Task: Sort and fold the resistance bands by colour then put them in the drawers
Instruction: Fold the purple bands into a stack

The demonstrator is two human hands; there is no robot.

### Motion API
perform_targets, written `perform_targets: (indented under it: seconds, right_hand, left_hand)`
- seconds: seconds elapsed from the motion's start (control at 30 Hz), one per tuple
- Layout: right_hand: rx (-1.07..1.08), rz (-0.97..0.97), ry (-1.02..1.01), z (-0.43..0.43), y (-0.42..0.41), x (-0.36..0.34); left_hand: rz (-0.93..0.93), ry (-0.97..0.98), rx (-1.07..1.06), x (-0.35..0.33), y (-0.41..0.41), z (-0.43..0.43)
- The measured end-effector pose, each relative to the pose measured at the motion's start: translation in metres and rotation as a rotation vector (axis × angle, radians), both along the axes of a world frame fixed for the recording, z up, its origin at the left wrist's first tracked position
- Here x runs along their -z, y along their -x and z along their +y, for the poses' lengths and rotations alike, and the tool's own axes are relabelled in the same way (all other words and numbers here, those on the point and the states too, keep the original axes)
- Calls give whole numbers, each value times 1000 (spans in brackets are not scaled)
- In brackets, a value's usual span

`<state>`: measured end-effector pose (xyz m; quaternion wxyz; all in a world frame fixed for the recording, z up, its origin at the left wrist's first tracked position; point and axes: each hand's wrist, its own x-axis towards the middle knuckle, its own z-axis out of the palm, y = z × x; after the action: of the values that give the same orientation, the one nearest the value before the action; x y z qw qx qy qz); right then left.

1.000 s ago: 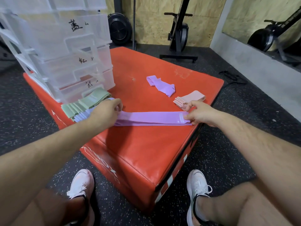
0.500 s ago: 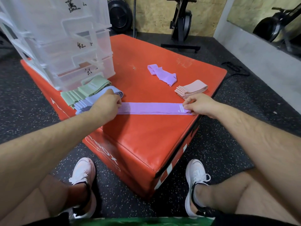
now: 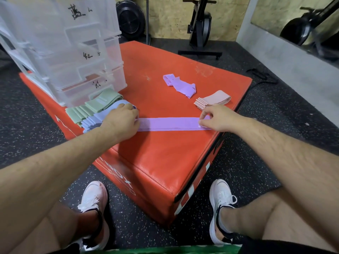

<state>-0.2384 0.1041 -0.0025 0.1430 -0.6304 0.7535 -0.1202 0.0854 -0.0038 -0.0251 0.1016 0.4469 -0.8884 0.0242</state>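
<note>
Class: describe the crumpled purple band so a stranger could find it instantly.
Start at the red box. Toward its far side, left of the folded pink stack, lies the crumpled purple band. Unlike the flat purple band, no hand touches it.

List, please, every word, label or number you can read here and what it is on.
"蓝": handwritten on the upper drawer; mark beside it unreadable.
"红": handwritten on the middle drawer; figures beside it unclear.
Handwriting on the lowest drawer: too blurred to read.
"BOX": white print on the side of the red box; remainder unreadable.
</note>
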Motion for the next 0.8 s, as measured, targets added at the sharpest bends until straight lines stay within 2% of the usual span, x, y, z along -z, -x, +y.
perform_targets:
  seconds: [0.2,0.4,0.53,0.7,0.8]
  right_hand:
    - [-63,23,67,-45,-29,-13]
    - [-4,255,-60,-94,-35,-13]
    - [83,398,-215,-124,-35,3]
    - [152,381,-242,-140,-35,11]
    - [174,285,-143,-144,-31,10]
  left_hand:
    - [91,61,56,-8,34,-11]
    - [113,8,114,-19,91,-29]
    - [76,-20,140,-22,120,-47]
    - [67,-102,128,-20,137,-65]
    - [62,-131,115,-20,136,-71]
